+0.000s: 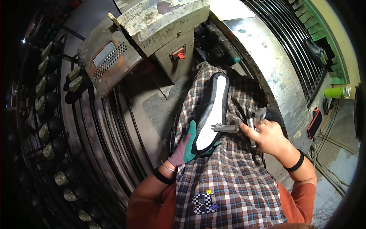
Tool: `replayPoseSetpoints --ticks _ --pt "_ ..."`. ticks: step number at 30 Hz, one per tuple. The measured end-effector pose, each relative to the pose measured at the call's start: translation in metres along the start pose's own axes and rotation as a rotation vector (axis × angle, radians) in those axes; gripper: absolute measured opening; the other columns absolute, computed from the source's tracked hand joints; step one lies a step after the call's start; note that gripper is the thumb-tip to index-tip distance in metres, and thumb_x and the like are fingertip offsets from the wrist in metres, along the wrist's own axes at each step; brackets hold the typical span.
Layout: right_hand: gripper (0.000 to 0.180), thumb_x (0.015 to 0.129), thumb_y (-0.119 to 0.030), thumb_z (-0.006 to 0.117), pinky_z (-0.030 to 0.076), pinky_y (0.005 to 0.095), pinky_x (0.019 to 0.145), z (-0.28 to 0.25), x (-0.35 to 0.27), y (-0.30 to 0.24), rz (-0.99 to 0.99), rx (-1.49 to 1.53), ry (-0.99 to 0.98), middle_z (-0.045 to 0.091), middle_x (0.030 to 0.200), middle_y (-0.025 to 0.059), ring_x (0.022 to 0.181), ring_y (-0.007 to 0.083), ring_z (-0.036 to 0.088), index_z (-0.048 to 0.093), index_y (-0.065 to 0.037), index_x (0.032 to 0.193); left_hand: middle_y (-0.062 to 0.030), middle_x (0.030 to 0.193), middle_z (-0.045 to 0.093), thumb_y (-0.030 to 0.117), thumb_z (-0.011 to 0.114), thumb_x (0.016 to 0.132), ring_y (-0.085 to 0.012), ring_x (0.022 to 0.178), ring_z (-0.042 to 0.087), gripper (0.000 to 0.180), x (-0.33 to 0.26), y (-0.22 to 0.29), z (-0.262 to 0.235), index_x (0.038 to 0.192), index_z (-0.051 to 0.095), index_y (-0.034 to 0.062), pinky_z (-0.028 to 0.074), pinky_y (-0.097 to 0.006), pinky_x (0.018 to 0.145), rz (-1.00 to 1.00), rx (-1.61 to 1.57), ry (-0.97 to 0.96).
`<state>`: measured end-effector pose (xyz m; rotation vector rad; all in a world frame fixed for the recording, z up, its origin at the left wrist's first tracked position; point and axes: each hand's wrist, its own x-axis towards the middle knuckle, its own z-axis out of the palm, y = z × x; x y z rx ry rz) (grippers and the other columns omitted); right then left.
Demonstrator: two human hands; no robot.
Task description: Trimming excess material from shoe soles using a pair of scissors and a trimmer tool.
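A black shoe upper [205,108] lies lengthwise on my lap, its white bottom [213,114] facing up. My left hand [186,149], in a pink and green glove, grips its near end, with the thumb along the side and the fingers partly hidden beneath. Bare and closed, my right hand [268,136] holds what look like metal scissors [225,128]; their blades lie over the white bottom, and whether the tips touch it I cannot tell. A silver pen-like rod [251,131] also passes through this hand, beside a crumpled grey piece [260,113].
Racks of dark shoes [45,101] line the left side. Ahead stands a worn metal machine [167,34] with a red switch [180,55]. To the right, a metal bench [267,53] borders a roller conveyor [284,34]; a green bottle [335,92] is beyond. A checked apron [232,179] covers my lap.
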<state>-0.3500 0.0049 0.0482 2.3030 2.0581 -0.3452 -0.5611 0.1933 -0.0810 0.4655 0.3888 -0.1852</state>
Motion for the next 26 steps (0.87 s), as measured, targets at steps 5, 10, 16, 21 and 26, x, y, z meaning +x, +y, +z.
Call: replayPoseSetpoints --ticks 5,10,16,21,26 --pt "0.048 0.070 -0.011 0.070 0.053 0.0396 0.076 0.042 0.014 -0.008 0.253 0.999 0.066 0.065 0.097 0.0142 0.086 0.0351 0.064 0.060 -0.007 0.117 -0.0179 0.140 0.045 0.025 0.064 0.092 -0.0284 0.124 0.051 0.083 0.006 -0.024 -0.028 0.151 0.009 0.0043 0.038 -0.038 0.106 0.608 1.306 0.083" --pt "0.054 0.066 -0.018 0.074 0.050 0.0384 0.058 0.012 0.005 -0.018 0.081 0.315 0.131 0.059 0.080 0.0101 0.067 0.0292 0.061 0.060 -0.013 0.119 -0.0230 0.143 0.038 0.011 0.077 0.078 -0.0313 0.129 0.045 0.106 -0.005 -0.018 -0.019 0.149 -0.001 -0.0023 0.034 -0.040 0.110 0.785 1.261 0.115" --pt "0.068 0.061 -0.015 0.071 0.050 0.0333 0.051 -0.006 -0.010 -0.024 -0.006 0.015 -0.014 0.061 0.083 0.0073 0.063 0.0236 0.059 0.056 -0.018 0.127 -0.0210 0.147 0.033 0.007 0.075 0.080 -0.0299 0.132 0.041 0.104 -0.006 -0.013 -0.011 0.151 -0.001 0.0048 0.034 -0.040 0.110 0.730 1.192 0.099" --pt "0.068 0.062 -0.014 0.071 0.050 0.0336 0.052 -0.007 -0.011 -0.028 -0.052 -0.118 -0.030 0.061 0.083 0.0079 0.063 0.0237 0.059 0.056 -0.017 0.128 -0.0191 0.144 0.038 0.006 0.072 0.082 -0.0289 0.128 0.046 0.103 0.000 -0.016 -0.003 0.151 -0.003 0.0094 0.036 -0.040 0.109 0.643 0.869 0.003" --pt "0.071 0.060 -0.019 0.075 0.052 0.0384 0.059 0.017 -0.002 -0.017 -0.020 0.165 0.004 0.062 0.086 0.0115 0.067 0.0297 0.062 0.055 -0.015 0.128 -0.0154 0.145 0.038 0.003 0.066 0.086 -0.0263 0.131 0.042 0.096 -0.001 -0.015 -0.007 0.151 -0.004 0.0090 0.033 -0.038 0.111 0.648 0.953 -0.047"
